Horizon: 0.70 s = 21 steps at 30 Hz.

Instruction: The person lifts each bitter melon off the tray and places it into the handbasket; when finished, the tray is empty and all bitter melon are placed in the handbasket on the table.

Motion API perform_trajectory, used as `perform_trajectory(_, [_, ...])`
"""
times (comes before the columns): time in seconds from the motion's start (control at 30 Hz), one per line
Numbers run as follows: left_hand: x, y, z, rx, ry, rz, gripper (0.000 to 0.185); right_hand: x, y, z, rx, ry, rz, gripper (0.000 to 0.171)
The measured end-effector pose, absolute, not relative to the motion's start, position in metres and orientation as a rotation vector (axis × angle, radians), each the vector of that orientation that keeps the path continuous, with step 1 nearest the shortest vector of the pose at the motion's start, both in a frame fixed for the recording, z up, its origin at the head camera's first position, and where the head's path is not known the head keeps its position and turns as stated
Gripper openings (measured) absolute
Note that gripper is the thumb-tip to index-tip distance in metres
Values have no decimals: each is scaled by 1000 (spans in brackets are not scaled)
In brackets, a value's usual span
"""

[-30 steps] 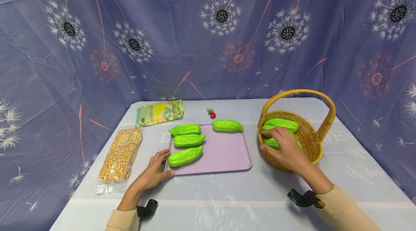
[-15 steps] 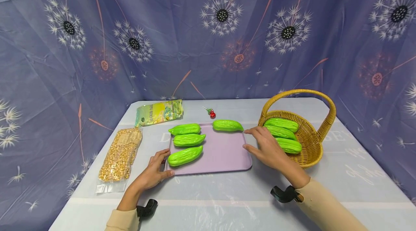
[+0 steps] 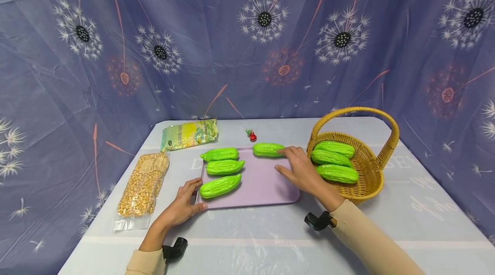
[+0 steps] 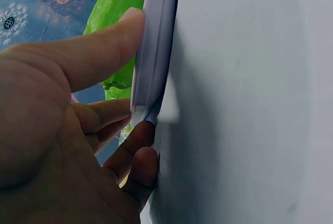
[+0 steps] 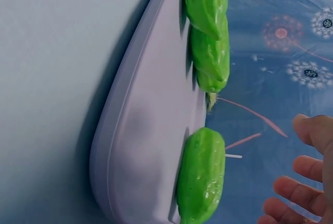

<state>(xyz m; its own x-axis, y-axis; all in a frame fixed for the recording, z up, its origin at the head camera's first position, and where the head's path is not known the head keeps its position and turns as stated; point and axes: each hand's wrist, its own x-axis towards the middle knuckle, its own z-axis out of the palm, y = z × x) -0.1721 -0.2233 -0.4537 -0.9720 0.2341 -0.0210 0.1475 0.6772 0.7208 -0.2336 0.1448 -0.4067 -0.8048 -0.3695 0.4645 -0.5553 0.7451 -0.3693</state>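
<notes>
The left hand (image 3: 181, 207) has its grip pinched on the near left corner of the lilac tray (image 3: 267, 180), thumb on the rim; the left wrist view shows fingers (image 4: 138, 161) curled beneath the edge, hidden from the head view. The right hand (image 3: 299, 171) hovers with fingers spread and its grip apart, holding nothing, fingertips at the lone gourd (image 3: 268, 149) on the tray's far edge. The right wrist view shows a gap between them. Bare tray lies under the palm. Half a second ago this hand was nearer the basket (image 3: 373, 172), where three gourds (image 3: 334, 161) lie.
</notes>
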Motion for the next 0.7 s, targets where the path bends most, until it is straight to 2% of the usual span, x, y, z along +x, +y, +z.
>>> perform_trajectory(0.7, [-172, -223, -453, 294, 2761, 1194, 78, -276, 125, -427, 591, -2636, 719, 55])
